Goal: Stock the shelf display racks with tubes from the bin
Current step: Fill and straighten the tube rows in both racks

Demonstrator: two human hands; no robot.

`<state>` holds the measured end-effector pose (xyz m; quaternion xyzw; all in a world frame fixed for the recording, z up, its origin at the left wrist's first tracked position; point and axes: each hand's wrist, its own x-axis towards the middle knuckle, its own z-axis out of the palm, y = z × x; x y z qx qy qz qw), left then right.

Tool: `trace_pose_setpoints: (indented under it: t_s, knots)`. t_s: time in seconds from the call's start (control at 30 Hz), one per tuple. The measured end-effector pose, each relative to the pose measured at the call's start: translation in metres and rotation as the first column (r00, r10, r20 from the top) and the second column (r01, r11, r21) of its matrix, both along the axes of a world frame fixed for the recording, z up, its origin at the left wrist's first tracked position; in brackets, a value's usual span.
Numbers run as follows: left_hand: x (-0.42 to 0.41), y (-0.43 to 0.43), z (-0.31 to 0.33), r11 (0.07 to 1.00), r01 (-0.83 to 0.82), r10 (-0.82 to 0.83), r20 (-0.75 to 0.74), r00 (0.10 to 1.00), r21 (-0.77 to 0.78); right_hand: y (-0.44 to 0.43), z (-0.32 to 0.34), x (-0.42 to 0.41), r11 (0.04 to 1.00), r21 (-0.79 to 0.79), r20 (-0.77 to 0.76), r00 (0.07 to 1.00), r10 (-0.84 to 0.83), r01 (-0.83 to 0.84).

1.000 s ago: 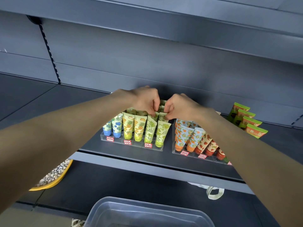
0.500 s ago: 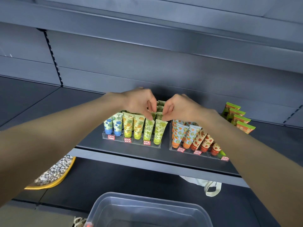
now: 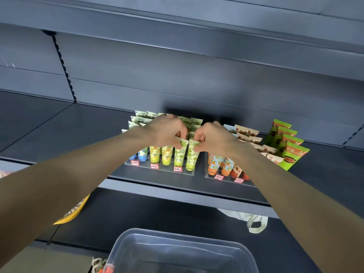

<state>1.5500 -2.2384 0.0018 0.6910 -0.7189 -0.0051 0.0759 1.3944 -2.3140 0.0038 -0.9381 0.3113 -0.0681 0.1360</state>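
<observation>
Reaching both hands to clear rack on dark shelf. Left hand pinching flat top seam of left green tube; right hand pinching top of right green tube. Both tubes standing cap-down in rack's front row, touching side by side. Tubes likely handling light, soft-bodied, slick (squeezing middle risking dents), so crimped top edge seeming safest hold. Clear bin sitting below, nearest viewer; contents hard telling.

A shop: grey shelving holds price-tagged display racks of tubes.
</observation>
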Motion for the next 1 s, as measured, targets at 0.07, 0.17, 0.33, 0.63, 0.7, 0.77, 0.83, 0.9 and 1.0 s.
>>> trace_pose_setpoints:
  t_s: [0.07, 0.17, 0.33, 0.63, 0.7, 0.77, 0.83, 0.9, 1.0]
  knots:
    - [-0.0007, -0.0004, 0.0002, 1.000, 0.009, -0.008, 0.020, 1.000, -0.020, -0.0006, 0.0007, -0.0003, 1.000, -0.017, -0.002, 1.000, 0.008, -0.008]
    - [-0.0023, -0.0015, -0.0002, 0.999, 0.014, -0.012, 0.032, 0.999, -0.033, -0.0009, 0.0004, -0.0002, 0.999, -0.030, -0.011, 1.000, 0.015, -0.015]
    - [-0.0020, -0.0024, -0.0011, 1.000, -0.001, 0.001, 0.009, 1.000, -0.022, -0.0013, -0.0001, 0.0014, 1.000, -0.018, -0.029, 0.999, 0.016, -0.016]
    - [-0.0008, -0.0014, -0.0021, 1.000, -0.024, 0.024, -0.016, 1.000, -0.006, -0.0025, 0.0001, 0.0041, 0.999, -0.008, -0.047, 0.998, 0.030, -0.031]
    - [-0.0004, -0.0012, -0.0029, 1.000, -0.031, 0.031, -0.026, 0.999, 0.005, -0.0033, -0.0005, 0.0047, 1.000, -0.004, -0.053, 0.998, 0.031, -0.031]
    - [0.0000, -0.0009, -0.0040, 0.999, -0.033, 0.033, -0.036, 0.999, 0.008, -0.0041, -0.0009, 0.0055, 0.999, 0.001, -0.057, 0.998, 0.032, -0.032]
    - [-0.0003, -0.0006, -0.0042, 1.000, -0.031, 0.031, -0.035, 0.999, 0.005, -0.0043, -0.0005, 0.0056, 0.999, 0.006, -0.061, 0.998, 0.033, -0.033]
    - [-0.0008, -0.0005, -0.0033, 1.000, -0.028, 0.028, -0.025, 0.999, -0.002, -0.0046, 0.0003, 0.0052, 1.000, 0.010, -0.055, 0.998, 0.028, -0.028]
    - [-0.0014, -0.0005, -0.0014, 1.000, -0.023, 0.022, -0.025, 0.999, -0.013, -0.0051, 0.0012, 0.0052, 1.000, 0.008, -0.052, 0.998, 0.024, -0.023]
